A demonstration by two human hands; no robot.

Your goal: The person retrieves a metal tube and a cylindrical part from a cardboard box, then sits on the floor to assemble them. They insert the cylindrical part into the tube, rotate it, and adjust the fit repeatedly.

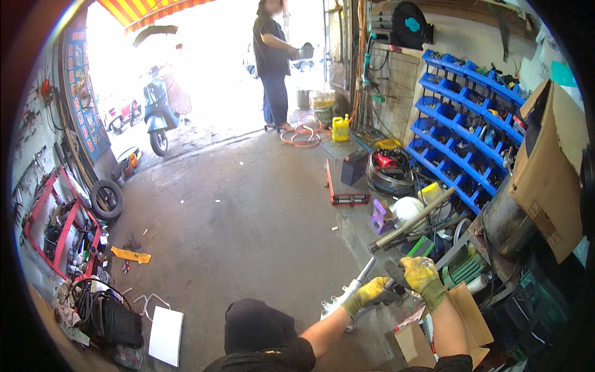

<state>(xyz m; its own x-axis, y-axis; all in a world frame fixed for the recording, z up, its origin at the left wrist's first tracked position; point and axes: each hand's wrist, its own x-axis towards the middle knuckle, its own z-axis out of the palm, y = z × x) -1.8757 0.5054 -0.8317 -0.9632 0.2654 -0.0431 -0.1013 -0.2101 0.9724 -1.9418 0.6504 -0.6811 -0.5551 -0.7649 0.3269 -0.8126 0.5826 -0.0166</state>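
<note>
Both hands wear yellow work gloves with dark palms. My left hand (370,294) is closed just right of a silver fork leg (347,292), which slants up toward a bare tube end. What its fingers grip is hidden. My right hand (423,276) is closed, a little higher and farther right. A dark, elongated shape (396,273) shows at its fingers, but I cannot tell what it is. Under my right forearm an open cardboard box (474,316) holds a coiled spring (427,327).
Right of my hands lie a long metal pipe (412,220), a green box (421,247) and clutter beneath blue parts bins (458,136). A red frame (62,229) and a tyre (106,199) stand left. Another person (271,68) stands by the doorway, near a scooter (158,108).
</note>
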